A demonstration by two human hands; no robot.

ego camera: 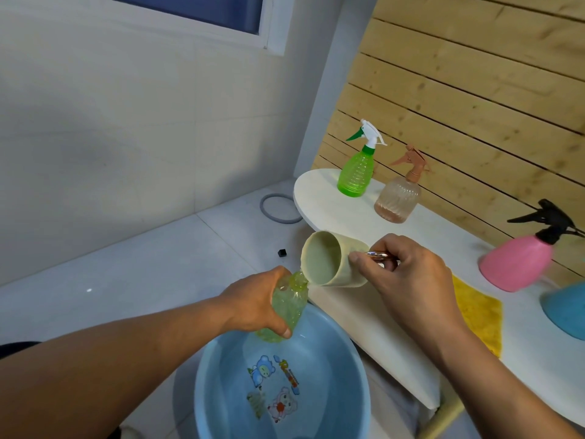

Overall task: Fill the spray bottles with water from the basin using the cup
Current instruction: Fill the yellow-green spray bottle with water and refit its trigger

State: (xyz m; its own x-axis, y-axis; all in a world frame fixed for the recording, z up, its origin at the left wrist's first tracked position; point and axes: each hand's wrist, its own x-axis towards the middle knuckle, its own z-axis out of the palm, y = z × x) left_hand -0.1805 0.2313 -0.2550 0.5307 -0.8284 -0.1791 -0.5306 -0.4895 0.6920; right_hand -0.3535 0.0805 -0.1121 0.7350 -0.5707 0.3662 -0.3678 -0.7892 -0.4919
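Observation:
My left hand [258, 304] grips a pale green spray bottle [286, 308] without its spray head, tilted over the blue basin [354, 372]. My right hand [408, 277] holds a beige cup [329, 259] by its shiny handle. The cup is tipped with its lip at the bottle's mouth, and water runs in. The basin holds water and has cartoon pictures on its bottom. On the white table [329, 204] stand a bright green spray bottle [356, 171], a clear brownish spray bottle [397, 198] and a pink spray bottle [522, 261].
A blue bottle body [566, 312] sits at the right edge, and a yellow cloth [478, 315] lies on the table. A grey ring [278, 208] and a small black cube [282, 252] lie on the floor. A wooden slat wall backs the table.

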